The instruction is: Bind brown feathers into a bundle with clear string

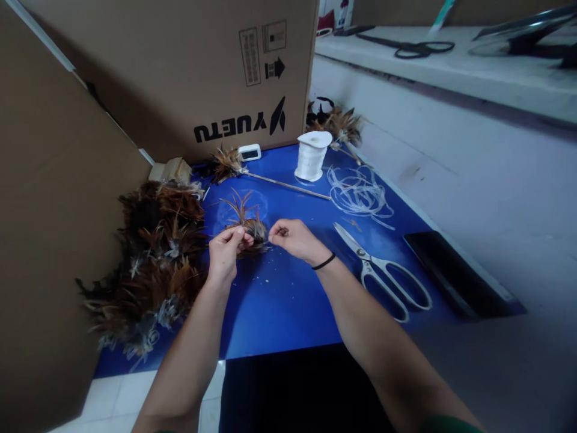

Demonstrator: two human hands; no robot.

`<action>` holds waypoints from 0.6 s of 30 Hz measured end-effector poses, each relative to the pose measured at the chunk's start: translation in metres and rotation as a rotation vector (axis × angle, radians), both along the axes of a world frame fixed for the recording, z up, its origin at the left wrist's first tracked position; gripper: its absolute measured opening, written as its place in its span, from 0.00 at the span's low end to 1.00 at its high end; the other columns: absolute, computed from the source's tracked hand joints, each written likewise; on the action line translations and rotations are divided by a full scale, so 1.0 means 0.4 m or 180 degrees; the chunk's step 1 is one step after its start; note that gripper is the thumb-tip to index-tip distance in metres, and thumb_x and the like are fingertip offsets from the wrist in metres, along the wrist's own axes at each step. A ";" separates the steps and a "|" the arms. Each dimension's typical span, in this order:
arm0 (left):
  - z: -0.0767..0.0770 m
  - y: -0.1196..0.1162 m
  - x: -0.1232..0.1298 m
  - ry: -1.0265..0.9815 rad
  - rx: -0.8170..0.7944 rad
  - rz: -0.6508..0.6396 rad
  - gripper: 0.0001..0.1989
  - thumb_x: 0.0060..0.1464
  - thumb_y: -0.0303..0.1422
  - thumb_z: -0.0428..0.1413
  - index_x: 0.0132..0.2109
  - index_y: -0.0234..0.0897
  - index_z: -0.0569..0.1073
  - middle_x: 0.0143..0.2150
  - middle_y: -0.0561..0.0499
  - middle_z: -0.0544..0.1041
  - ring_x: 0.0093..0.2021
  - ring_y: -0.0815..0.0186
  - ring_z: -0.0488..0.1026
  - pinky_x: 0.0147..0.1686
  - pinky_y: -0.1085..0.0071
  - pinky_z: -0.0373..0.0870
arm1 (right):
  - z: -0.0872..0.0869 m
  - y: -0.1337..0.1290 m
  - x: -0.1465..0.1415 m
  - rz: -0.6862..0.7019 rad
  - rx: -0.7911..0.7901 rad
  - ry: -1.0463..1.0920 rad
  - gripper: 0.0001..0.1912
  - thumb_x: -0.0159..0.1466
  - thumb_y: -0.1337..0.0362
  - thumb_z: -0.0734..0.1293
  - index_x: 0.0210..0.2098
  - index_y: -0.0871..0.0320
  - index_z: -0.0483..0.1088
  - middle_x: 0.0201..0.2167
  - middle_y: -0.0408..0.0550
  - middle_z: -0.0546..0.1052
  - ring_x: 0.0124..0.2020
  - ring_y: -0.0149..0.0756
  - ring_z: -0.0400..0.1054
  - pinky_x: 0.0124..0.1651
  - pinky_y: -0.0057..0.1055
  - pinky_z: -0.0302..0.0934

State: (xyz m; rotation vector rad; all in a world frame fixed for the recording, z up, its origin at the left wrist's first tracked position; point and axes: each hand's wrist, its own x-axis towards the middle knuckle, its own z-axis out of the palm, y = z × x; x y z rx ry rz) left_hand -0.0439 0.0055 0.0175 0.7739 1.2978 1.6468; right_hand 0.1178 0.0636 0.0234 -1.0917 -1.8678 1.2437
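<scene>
My left hand [229,245] pinches at the near edge of a small feather bundle [256,231], whose brown feathers stick up behind the fingers. Just right of the bundle is my right hand [295,239], its fingers pressed together; what they hold, if anything, is too small to make out. A black band circles the right wrist. Open scissors [383,270] lie to the right of it. Beyond the hands, a thin stick [288,185] with a feather tuft [226,164] at its left end rests on the blue table [274,300].
Feather bundles [157,264] are heaped at the left. A white spool [311,156], loose clear strips [360,193], a white device [249,153] and more feathers [340,125] are farther back. A dark phone-like slab [457,273] lies right. Cardboard [180,72] stands behind; a ledge holds black scissors [410,48].
</scene>
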 end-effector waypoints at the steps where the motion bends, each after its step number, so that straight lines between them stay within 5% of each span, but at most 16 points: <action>1: 0.001 -0.001 0.001 -0.0016 -0.0026 -0.0020 0.14 0.40 0.38 0.64 0.31 0.31 0.75 0.23 0.52 0.74 0.25 0.70 0.73 0.32 0.69 0.72 | 0.006 0.000 0.000 -0.0067 -0.0223 0.0266 0.01 0.50 0.68 0.65 0.24 0.60 0.68 0.17 0.38 0.67 0.19 0.24 0.59 0.24 0.23 0.53; 7: 0.005 -0.006 0.008 -0.0088 -0.0126 -0.0271 0.14 0.41 0.38 0.64 0.32 0.32 0.75 0.24 0.52 0.73 0.26 0.70 0.72 0.32 0.70 0.72 | 0.042 -0.016 -0.006 0.0054 -0.1217 0.1287 0.04 0.48 0.69 0.64 0.24 0.60 0.64 0.19 0.40 0.71 0.17 0.23 0.61 0.19 0.21 0.52; 18: 0.010 -0.017 0.018 -0.0244 -0.0393 -0.0968 0.13 0.41 0.38 0.64 0.30 0.31 0.75 0.24 0.51 0.74 0.24 0.71 0.72 0.31 0.72 0.73 | 0.030 -0.024 -0.017 0.0088 -0.0922 0.1473 0.08 0.50 0.64 0.68 0.29 0.61 0.69 0.18 0.38 0.67 0.19 0.22 0.59 0.20 0.21 0.51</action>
